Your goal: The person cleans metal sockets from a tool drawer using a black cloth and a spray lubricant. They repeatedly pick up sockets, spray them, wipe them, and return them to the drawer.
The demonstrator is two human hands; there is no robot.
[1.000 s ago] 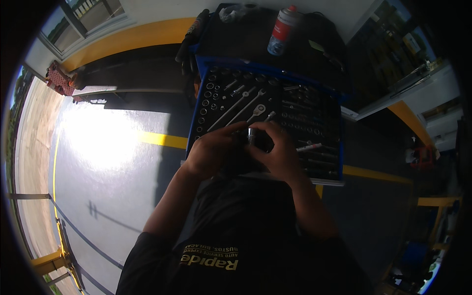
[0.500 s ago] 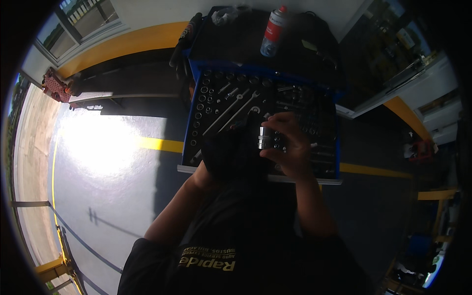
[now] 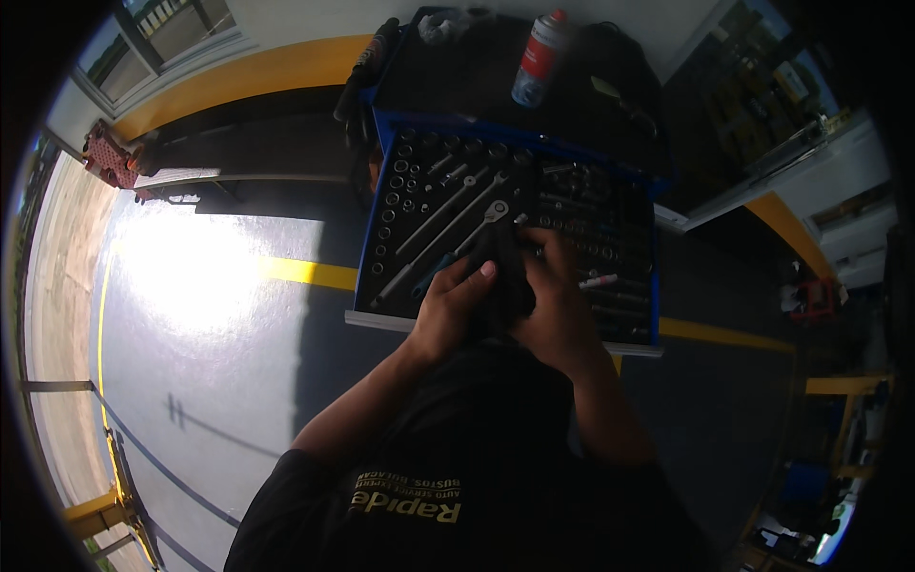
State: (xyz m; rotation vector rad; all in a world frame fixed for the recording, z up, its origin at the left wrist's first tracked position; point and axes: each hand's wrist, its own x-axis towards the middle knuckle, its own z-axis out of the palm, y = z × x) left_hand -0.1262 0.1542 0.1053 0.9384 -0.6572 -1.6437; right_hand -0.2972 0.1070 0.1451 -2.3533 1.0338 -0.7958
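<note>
Black cloth (image 3: 507, 262) was bunched between your left hand (image 3: 443, 313) and right hand (image 3: 560, 307), above the open drawer (image 3: 381, 322), the fingers of both pinching it; a slack grip could have let a fold sag and snag the ratchet (image 3: 497, 210) just beyond.

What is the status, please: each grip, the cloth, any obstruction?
Left grip, right grip: both on dark cloth. Cloth bunched above open tool drawer, inside hidden. Part of drawer blocked from view.

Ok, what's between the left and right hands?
A dark cloth, bunched between the left hand and the right hand, as the head view shows; anything inside it is hidden.
</note>
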